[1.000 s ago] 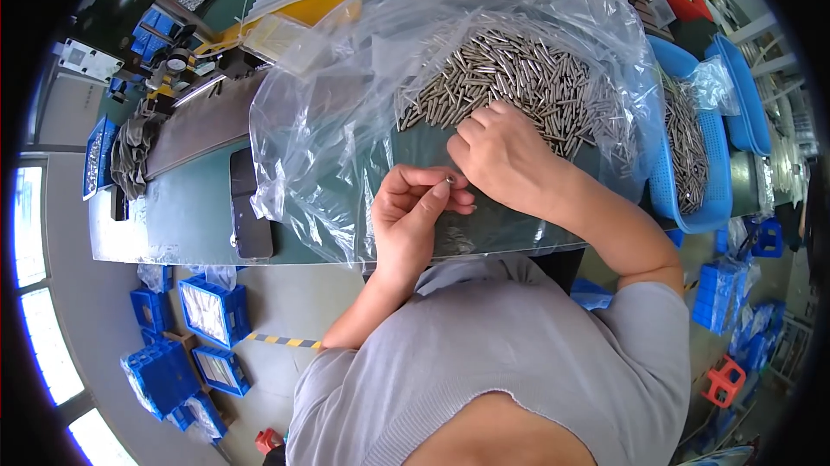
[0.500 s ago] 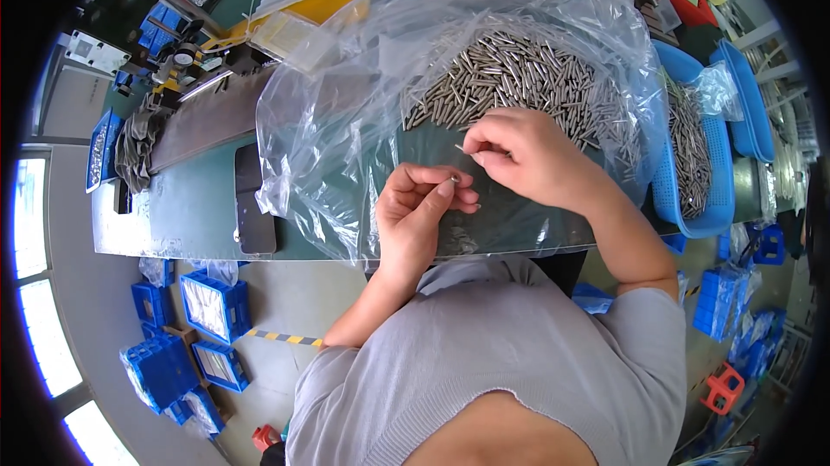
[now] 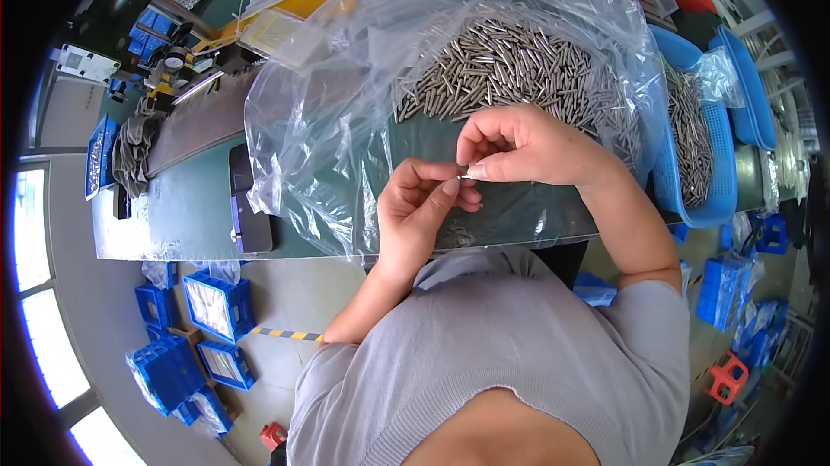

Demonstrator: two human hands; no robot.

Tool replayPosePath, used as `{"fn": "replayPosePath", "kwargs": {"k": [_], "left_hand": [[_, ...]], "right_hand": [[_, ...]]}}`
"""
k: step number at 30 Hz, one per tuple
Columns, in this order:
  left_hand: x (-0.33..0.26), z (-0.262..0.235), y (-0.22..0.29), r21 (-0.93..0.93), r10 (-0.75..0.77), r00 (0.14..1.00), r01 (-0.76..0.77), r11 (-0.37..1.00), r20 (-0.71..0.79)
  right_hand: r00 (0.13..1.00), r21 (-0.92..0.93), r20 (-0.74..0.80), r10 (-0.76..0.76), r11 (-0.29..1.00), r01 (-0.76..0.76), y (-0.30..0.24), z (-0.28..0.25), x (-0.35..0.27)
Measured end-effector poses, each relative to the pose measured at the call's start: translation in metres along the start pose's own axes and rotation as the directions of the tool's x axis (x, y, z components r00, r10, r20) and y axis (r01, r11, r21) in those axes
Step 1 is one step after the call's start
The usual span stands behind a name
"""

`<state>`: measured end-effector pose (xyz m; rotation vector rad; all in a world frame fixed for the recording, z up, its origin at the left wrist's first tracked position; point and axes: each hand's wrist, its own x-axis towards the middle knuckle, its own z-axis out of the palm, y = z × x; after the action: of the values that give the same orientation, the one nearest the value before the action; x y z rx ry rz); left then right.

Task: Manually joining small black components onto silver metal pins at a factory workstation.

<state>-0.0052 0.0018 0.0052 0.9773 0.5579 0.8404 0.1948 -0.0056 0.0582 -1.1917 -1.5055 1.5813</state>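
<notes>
Mid-frame, I'm seeing left hand (image 3: pixel 410 213) and right hand (image 3: pixel 538 148) pinching metal pin (image 3: pixel 466 176) (likely light, stiff, slippery); favouring ends.

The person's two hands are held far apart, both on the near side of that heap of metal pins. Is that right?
Not quite: the hands aren't far apart. The head view shows the left hand and right hand close together, fingertips at a small metal piece. Both are indeed on the near side of the heap of metal pins.
</notes>
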Motion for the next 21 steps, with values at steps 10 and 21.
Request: {"fn": "replayPosePath", "kwargs": {"k": [10, 21], "left_hand": [[0.000, -0.003, -0.001, -0.084, 0.022, 0.999, -0.026, 0.996, -0.045], [0.003, 0.001, -0.001, -0.116, 0.029, 0.992, -0.043, 0.992, -0.127]], "right_hand": [[0.994, -0.187, -0.109, -0.023, 0.982, 0.002, 0.005, 0.012, 0.004], [0.956, -0.269, -0.206, -0.209, 0.951, 0.150, 0.009, 0.019, 0.004]]}}
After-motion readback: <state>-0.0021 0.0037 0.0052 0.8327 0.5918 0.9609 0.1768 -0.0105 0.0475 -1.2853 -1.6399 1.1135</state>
